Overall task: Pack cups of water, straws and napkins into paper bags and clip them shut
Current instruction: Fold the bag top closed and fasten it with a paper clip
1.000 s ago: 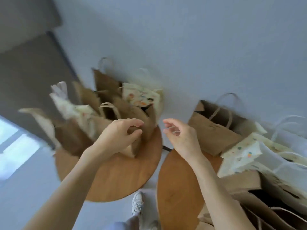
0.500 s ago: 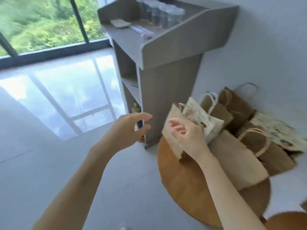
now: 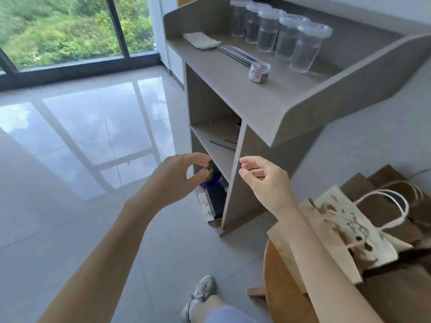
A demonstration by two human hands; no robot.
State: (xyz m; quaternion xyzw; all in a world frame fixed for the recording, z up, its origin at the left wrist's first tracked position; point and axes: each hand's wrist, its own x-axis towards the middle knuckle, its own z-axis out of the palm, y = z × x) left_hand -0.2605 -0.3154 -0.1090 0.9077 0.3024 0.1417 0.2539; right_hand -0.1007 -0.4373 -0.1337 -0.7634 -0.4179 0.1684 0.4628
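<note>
The person's left hand (image 3: 177, 180) hangs in the air in front of the open side of a grey cabinet, its fingers and thumb loosely curved into a C and gripping nothing. The right hand (image 3: 265, 180) floats just beside it at the same height, with its fingers also loosely curled and empty. The two hands are near each other but apart.

On the grey raised-edge worktop (image 3: 221, 78) at the top of the cabinet, a row of five clear lidded plastic cups of water (image 3: 268, 31) stands along the back edge. In front of them lies a bundle of thin dark straws (image 3: 238, 53). A folded white napkin stack (image 3: 201, 40) sits at the far left end. A small clear round jar with a label (image 3: 258, 72) stands at the near end of the straws.

Below the worktop, a grey inner shelf (image 3: 217, 134) holds a few thin dark sticks (image 3: 221, 144). Dark blue items (image 3: 214, 194) fill the compartment under it.

At lower right, a round wooden worktop (image 3: 279, 290) carries a flat light-brown paper bag (image 3: 340, 257), lying under the right forearm. A white printed paper bag with a white rope handle (image 3: 345, 220) rests on top of it. Darker brown paper bags (image 3: 384, 178) are piled behind, against the wall.

A glossy grey tiled floor (image 3: 81, 136) reflects a large window (image 3: 58, 31). A pale sneaker (image 3: 203, 290) shows at the bottom edge.
</note>
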